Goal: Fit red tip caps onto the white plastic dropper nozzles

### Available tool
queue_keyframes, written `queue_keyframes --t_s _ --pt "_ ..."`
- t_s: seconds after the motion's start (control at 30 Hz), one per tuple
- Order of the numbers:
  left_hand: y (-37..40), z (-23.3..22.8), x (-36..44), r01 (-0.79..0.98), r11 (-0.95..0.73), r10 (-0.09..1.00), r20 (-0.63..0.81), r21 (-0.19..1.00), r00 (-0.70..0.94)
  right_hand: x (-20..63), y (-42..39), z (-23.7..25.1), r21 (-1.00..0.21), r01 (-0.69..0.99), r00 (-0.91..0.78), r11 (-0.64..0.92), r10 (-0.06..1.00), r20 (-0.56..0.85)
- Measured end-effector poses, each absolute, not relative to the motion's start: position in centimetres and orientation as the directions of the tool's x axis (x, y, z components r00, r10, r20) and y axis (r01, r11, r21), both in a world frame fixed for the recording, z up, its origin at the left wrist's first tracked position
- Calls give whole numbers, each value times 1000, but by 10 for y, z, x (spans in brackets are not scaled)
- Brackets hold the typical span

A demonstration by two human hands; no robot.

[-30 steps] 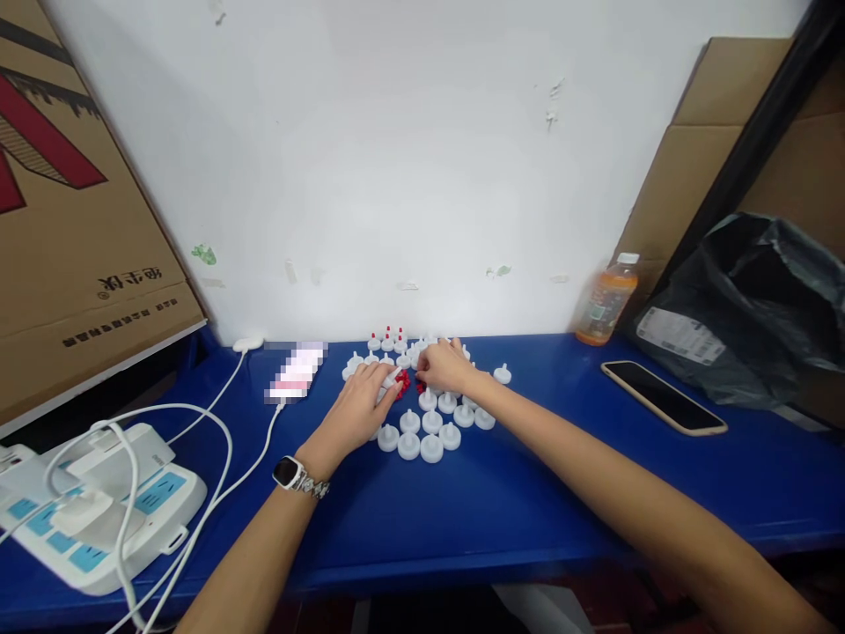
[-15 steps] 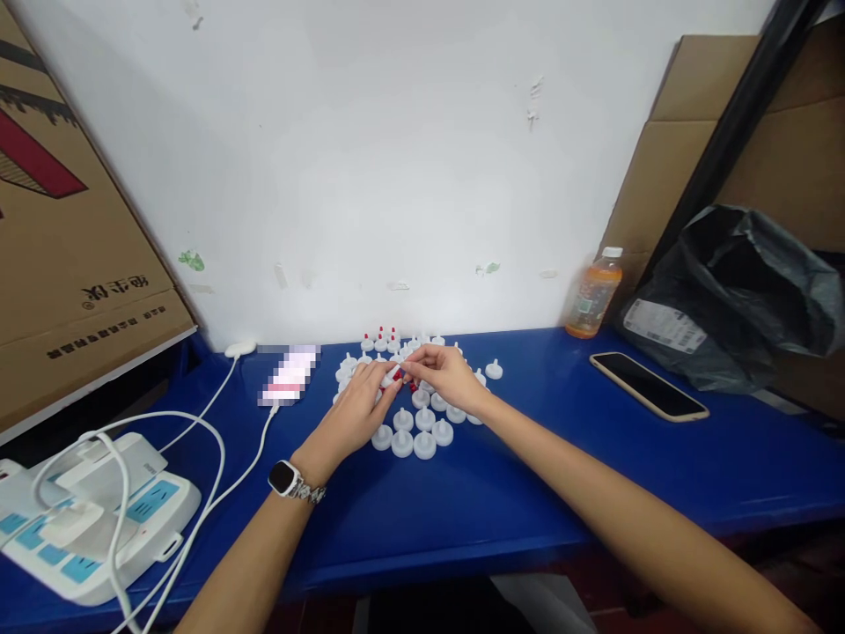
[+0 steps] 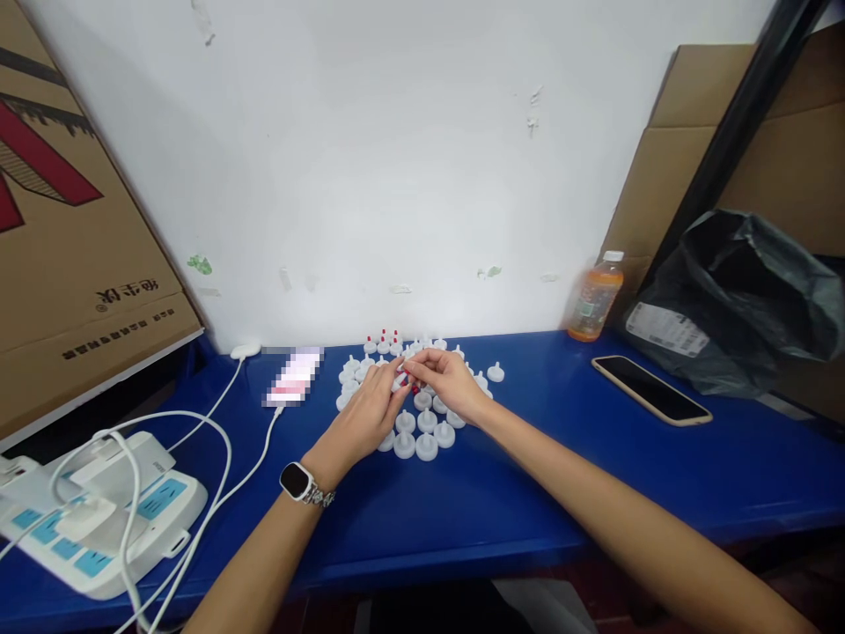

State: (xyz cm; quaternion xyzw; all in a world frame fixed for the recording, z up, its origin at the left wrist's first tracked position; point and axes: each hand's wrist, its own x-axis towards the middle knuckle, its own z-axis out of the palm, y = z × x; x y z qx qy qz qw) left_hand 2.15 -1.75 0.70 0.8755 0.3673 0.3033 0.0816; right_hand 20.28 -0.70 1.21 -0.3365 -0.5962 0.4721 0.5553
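Note:
White round caps with pointed spouts (image 3: pixel 426 446) stand in a cluster on the blue table (image 3: pixel 502 519). My left hand (image 3: pixel 370 409) is closed around one white spout cap (image 3: pixel 399 381), tilted on its side at the middle of the cluster. My right hand (image 3: pixel 452 380) meets it there with thumb and forefinger pinched together; what lies between those fingertips is too small to make out. Small red tips (image 3: pixel 415 388) show just below the fingers. Behind the hands, against the wall, several white caps with red tips on their spouts (image 3: pixel 384 342) stand upright.
To the left lie a lit phone (image 3: pixel 294 377) on a cable and a white power strip (image 3: pixel 168 519) with looped cords. At right are a second phone (image 3: pixel 650 389), an orange drink bottle (image 3: pixel 596 297) and a dark plastic bag (image 3: pixel 732 299). A cardboard box (image 3: pixel 85 238) stands at far left.
The camera view has shifted slightly. My left hand has moved a little to the right, closer to my right hand, and the white cap in it has turned somewhat.

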Motion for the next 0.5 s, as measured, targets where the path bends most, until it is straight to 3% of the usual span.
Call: queue_keyframes --t_s 0.33,0.43,0.5 --pt "-17 2 26 556 -717 694 496 420 522 204 -9 17 -895 -2 -220 446 873 435" --pt "-12 0 24 601 -685 714 542 412 442 214 13 23 -843 156 -186 515 853 487" --pt "-9 0 21 624 -681 709 559 382 431 222 38 29 -770 351 -89 533 838 539"
